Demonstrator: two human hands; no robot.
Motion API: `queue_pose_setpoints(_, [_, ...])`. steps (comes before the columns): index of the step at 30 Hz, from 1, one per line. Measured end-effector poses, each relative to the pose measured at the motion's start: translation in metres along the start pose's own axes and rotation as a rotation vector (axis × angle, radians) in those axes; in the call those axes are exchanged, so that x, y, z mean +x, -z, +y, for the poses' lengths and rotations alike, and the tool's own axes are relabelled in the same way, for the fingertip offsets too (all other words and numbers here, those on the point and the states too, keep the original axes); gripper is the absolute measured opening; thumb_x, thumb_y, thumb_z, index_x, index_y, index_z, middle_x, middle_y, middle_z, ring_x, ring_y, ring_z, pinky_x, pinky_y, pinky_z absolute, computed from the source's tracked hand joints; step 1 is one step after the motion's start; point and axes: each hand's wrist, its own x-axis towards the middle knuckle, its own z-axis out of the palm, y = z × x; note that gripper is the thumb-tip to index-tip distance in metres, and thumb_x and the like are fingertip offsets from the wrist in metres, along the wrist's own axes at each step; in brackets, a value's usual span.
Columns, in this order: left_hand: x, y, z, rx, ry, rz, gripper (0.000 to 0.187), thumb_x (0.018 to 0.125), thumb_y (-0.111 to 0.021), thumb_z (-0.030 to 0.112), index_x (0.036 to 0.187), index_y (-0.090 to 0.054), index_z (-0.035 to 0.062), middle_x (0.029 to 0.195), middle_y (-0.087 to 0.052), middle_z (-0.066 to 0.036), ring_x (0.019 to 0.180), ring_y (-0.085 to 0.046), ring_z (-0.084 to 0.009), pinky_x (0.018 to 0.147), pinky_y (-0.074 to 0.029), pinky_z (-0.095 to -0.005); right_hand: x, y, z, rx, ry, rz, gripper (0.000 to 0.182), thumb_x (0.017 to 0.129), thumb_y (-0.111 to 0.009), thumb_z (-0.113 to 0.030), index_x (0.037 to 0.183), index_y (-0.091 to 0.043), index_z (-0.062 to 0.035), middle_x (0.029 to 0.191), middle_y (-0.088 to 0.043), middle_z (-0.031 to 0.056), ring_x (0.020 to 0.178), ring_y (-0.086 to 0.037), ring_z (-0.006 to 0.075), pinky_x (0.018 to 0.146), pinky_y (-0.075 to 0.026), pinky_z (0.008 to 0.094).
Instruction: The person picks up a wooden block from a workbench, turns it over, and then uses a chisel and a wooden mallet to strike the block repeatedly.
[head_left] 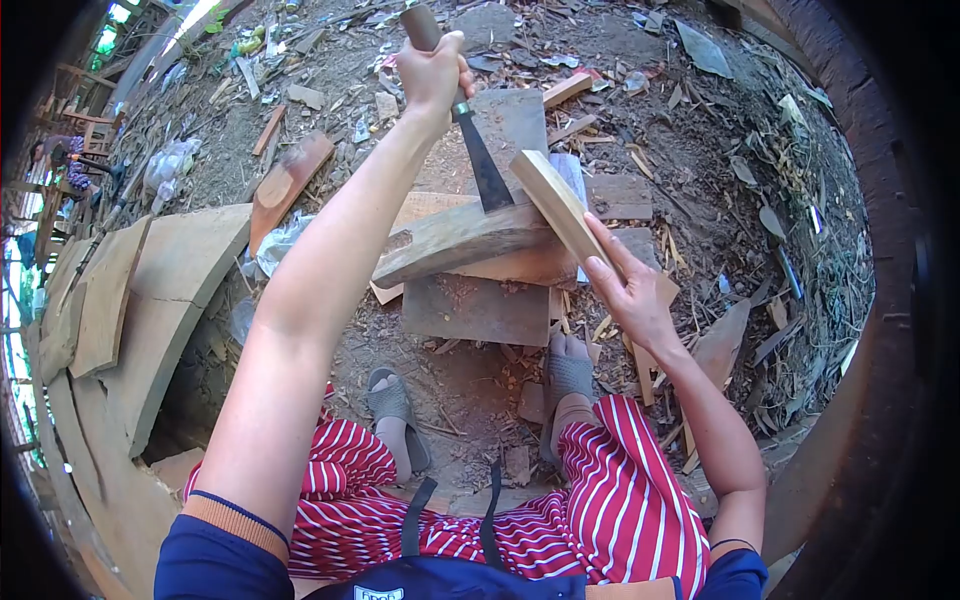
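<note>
My left hand [432, 75] is closed around the wooden handle of a chisel [483, 160], its dark flat blade angled down. The wide blade end appears to meet a curved wooden piece [455, 243] lying across a block. In my right hand [632, 295] is a squared wooden bar [560, 205], gripped near its lower end and tilted up to the left. The bar's upper part passes over the right end of the curved piece. Beneath the curved piece are flat wooden blocks [470, 310], set between my sandaled feet.
Large curved boards [190, 270] lean at my left. A reddish wood offcut [290, 190] and a clear plastic bag [285, 245] lie beyond them. Wood chips and scraps litter the dirt ground. A thick dark post [890, 250] stands at the right edge.
</note>
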Motion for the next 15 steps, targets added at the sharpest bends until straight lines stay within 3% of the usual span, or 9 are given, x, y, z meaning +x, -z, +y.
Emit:
queue_pose_setpoints(7, [-0.028,-0.003,0.033,-0.100,-0.150,0.032,0.018,0.088,-0.064,0.010,0.087,-0.046,0.0042,0.059,-0.048,-0.006,0.042,-0.047,-0.0134,0.038,-0.040,-0.0311,-0.001,0.000,-0.002,0.032,0.015,0.009,0.051,0.096,-0.054,-0.039,0.144,-0.047,-0.0223,0.132,-0.059,0.0150,0.117,-0.061,0.0318,0.097,-0.047,0.0382])
queue_pose_setpoints(15, [-0.039,-0.017,0.044,-0.047,-0.202,-0.132,0.017,0.087,-0.064,0.009,0.085,-0.048,0.0050,0.056,-0.049,-0.004,0.038,-0.047,-0.0129,0.036,-0.039,-0.0296,0.001,0.000,0.003,0.112,0.034,0.016,0.051,0.096,-0.053,-0.038,0.145,-0.046,-0.0232,0.132,-0.060,0.0141,0.113,-0.062,0.0230,0.097,-0.046,0.0365])
